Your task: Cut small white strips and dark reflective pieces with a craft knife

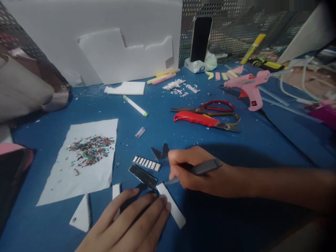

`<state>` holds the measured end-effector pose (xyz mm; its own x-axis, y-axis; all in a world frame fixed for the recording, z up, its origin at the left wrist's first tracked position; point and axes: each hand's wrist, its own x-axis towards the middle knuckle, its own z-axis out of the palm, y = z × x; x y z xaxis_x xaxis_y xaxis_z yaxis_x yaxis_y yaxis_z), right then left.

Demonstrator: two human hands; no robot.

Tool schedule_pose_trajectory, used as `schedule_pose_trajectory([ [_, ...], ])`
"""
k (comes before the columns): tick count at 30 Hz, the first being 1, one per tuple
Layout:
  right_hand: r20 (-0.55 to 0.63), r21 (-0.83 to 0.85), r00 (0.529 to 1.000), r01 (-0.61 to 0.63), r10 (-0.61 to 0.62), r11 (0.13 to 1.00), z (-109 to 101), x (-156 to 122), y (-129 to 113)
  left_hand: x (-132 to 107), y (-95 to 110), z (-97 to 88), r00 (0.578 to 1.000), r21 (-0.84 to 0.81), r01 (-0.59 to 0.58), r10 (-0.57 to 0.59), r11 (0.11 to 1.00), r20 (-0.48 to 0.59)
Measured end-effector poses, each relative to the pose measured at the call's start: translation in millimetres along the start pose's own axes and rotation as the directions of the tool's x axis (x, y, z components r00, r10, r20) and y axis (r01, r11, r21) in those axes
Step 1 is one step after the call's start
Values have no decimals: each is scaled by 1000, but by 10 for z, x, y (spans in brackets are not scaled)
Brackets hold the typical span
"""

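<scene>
Strip (175, 211) lies on blue tabletop (257, 140), perforated panel (225, 28) behind.

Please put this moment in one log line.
left hand: on white strip | right hand: holds grey pen, tip near strip's end | nearby: black-and-white striped strip, black strip | beyond: pink glue gun

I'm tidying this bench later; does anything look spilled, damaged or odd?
Shredded white scraps lie strewn on the blue tabletop, like unswept waste. Left of them, a flat white board piece looks damaged: its left end is ragged.
</scene>
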<state>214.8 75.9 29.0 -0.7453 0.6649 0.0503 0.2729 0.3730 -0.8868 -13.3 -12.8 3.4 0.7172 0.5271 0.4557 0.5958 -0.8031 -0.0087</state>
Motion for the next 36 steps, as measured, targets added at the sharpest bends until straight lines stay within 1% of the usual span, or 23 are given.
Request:
schedule_pose_trajectory([
  [7,-6,-4,1000,17,-17,1000,9,-10,29,-1,-2,2,1000,4,-2,2,1000,-14],
  [22,59,-6,998,-23,24,1000,-19,2,-9,-6,-6,-8,1000,-2,-8,8,1000,6],
  [36,81,-21,996,-34,36,999,-23,6,-27,-5,-2,-15,1000,-1,-5,5,1000,12],
])
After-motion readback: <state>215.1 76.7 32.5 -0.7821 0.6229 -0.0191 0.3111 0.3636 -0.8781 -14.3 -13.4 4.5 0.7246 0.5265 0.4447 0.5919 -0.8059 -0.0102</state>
